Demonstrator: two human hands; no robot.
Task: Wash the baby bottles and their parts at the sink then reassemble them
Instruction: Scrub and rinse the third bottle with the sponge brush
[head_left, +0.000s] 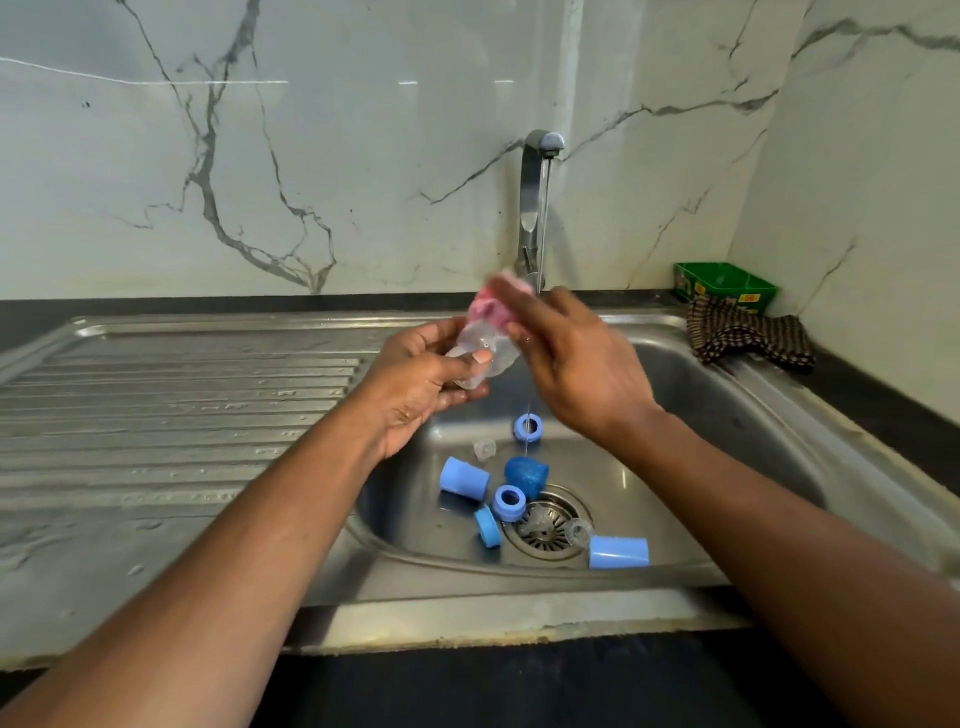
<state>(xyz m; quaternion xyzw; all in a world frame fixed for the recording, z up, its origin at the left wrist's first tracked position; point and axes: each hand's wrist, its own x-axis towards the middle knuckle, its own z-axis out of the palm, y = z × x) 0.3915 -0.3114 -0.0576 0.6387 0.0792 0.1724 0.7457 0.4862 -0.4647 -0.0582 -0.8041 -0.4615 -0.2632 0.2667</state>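
Observation:
My left hand (415, 384) grips a clear baby bottle (485, 351) over the sink basin. My right hand (571, 358), blurred by motion, holds a pink sponge (491, 306) against the bottle's upper end. In the basin (701, 415) lie two light blue caps (464, 478) (618, 552), a dark blue cap (526, 475), three blue collar rings (528, 427) (509, 502) (488, 526) and clear teats (484, 449) (579, 532). Another clear teat (537, 522) sits on the drain strainer.
The tap (535, 197) runs a thin stream of water into the basin. A ribbed steel drainboard (182, 405) spreads to the left. At the back right, a checked cloth (748, 335) lies on the counter before a green box (724, 283). Marble walls close the corner.

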